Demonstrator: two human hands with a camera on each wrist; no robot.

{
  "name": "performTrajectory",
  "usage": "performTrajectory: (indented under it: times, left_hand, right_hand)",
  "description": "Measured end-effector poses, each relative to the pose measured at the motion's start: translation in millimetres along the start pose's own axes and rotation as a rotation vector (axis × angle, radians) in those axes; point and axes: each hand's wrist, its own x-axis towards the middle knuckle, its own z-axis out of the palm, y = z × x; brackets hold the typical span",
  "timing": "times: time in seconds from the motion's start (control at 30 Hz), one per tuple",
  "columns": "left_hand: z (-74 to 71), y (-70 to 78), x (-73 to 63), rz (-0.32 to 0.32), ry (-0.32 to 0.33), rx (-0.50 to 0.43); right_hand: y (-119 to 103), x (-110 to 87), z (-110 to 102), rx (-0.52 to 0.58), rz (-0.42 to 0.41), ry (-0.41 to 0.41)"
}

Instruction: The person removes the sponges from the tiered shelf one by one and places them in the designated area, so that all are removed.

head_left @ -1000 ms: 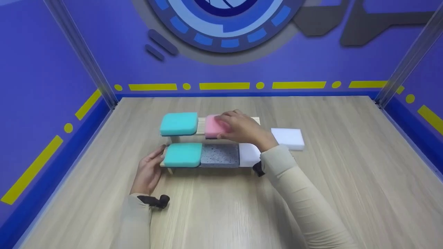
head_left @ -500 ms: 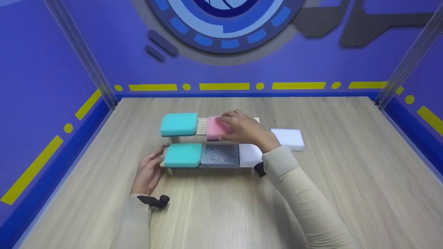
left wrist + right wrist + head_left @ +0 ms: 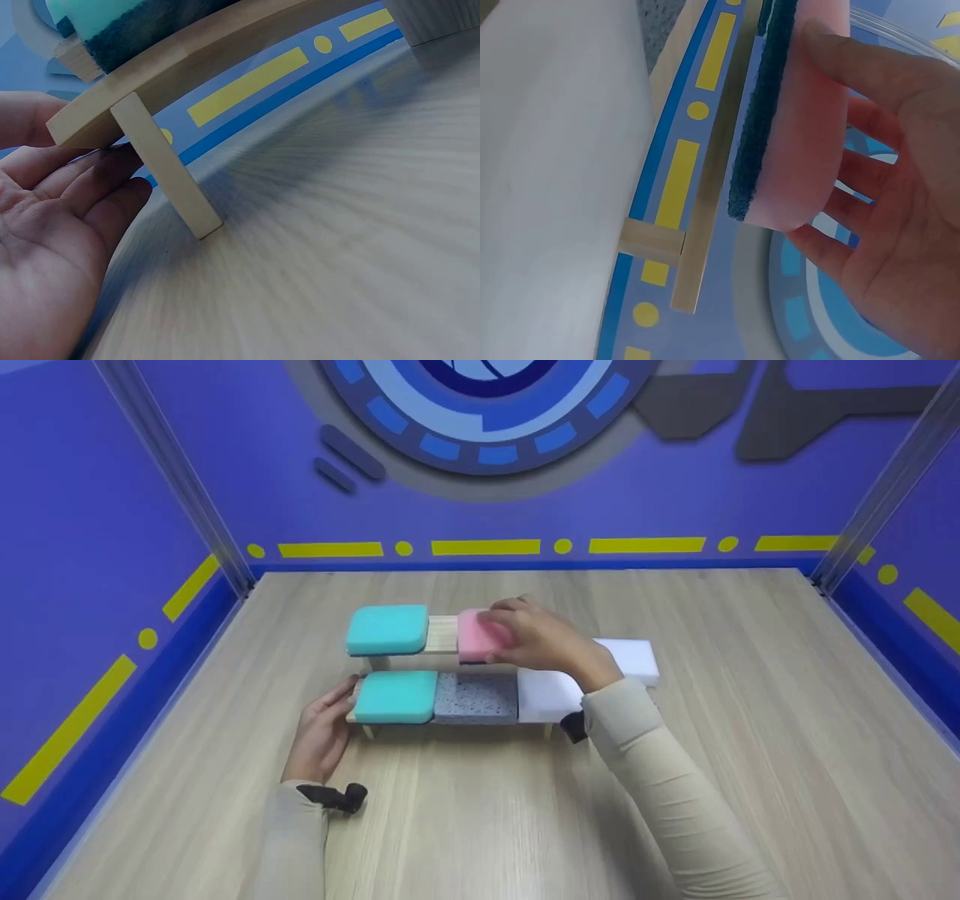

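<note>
My right hand (image 3: 544, 636) grips a pink sponge (image 3: 480, 634) with the thumb on its near side and the fingers over its top. Its dark green scouring layer (image 3: 761, 127) faces down, close over the upper board of a two-tier wooden rack (image 3: 442, 631). My left hand (image 3: 321, 727) holds the left end of the lower board (image 3: 172, 60), its fingers under the board beside a leg. A turquoise sponge (image 3: 388, 628) lies on the upper tier at left. The lower tier bears another turquoise sponge (image 3: 396, 696), a speckled grey block (image 3: 476, 697) and a white block (image 3: 547, 695).
Another white block (image 3: 636, 660) lies on the wooden table (image 3: 750, 720) to the right of the rack, partly behind my right wrist. Blue panels (image 3: 675, 502) with yellow markings enclose the table at the back and sides.
My right hand has shifted the pink sponge a little to the right along the upper tier, widening the gap to the turquoise sponge. My left hand has stayed on the rack.
</note>
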Motion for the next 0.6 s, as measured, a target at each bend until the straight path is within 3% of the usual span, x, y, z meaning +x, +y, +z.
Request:
performTrajectory:
  times: [0.6]
  left_hand:
    - [0.6, -1.0, 0.5, -0.002, 0.011, -0.001]
  right_hand:
    - [14.8, -15.8, -12.3, 0.007, 0.049, -0.003]
